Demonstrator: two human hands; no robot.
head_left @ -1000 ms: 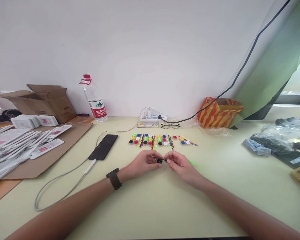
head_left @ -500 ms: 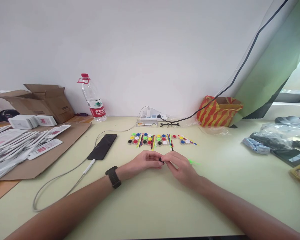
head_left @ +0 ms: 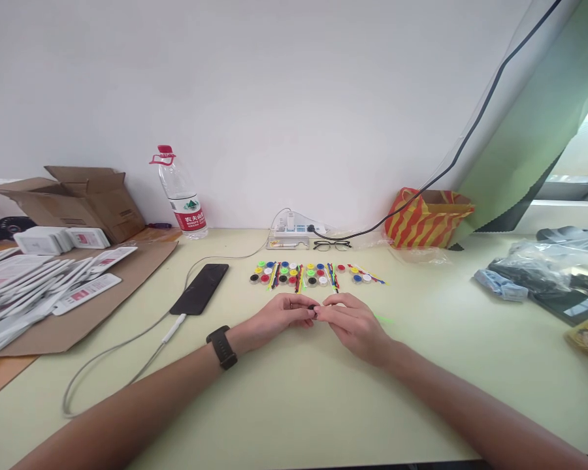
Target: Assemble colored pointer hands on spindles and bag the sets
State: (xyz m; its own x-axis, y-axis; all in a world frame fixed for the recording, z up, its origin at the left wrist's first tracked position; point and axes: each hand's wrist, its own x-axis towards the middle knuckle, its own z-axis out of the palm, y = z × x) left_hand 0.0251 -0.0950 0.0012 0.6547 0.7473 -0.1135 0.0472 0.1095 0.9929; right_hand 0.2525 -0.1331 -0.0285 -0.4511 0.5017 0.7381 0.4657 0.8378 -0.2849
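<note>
My left hand [head_left: 279, 318] and my right hand [head_left: 349, 320] meet fingertip to fingertip low over the pale green table [head_left: 294, 405]. Together they pinch a small black round piece [head_left: 312, 309], which is mostly hidden by the fingers. A black watch [head_left: 222, 348] is on my left wrist. Just beyond the hands lie rows of small coloured caps and thin coloured sticks [head_left: 304, 275]. A light green stick [head_left: 383, 319] lies right of my right hand.
A black phone [head_left: 200, 288] on a grey cable lies to the left. Behind it stand a water bottle [head_left: 180, 194], a power strip [head_left: 294, 230], glasses [head_left: 331, 245] and a striped bag [head_left: 427, 219]. Cardboard boxes and white packets [head_left: 39, 281] fill the left; plastic bags [head_left: 543, 277] the right.
Both hands have sunk toward the table and closed together over the black piece, which showed clearly between the fingertips a second ago.
</note>
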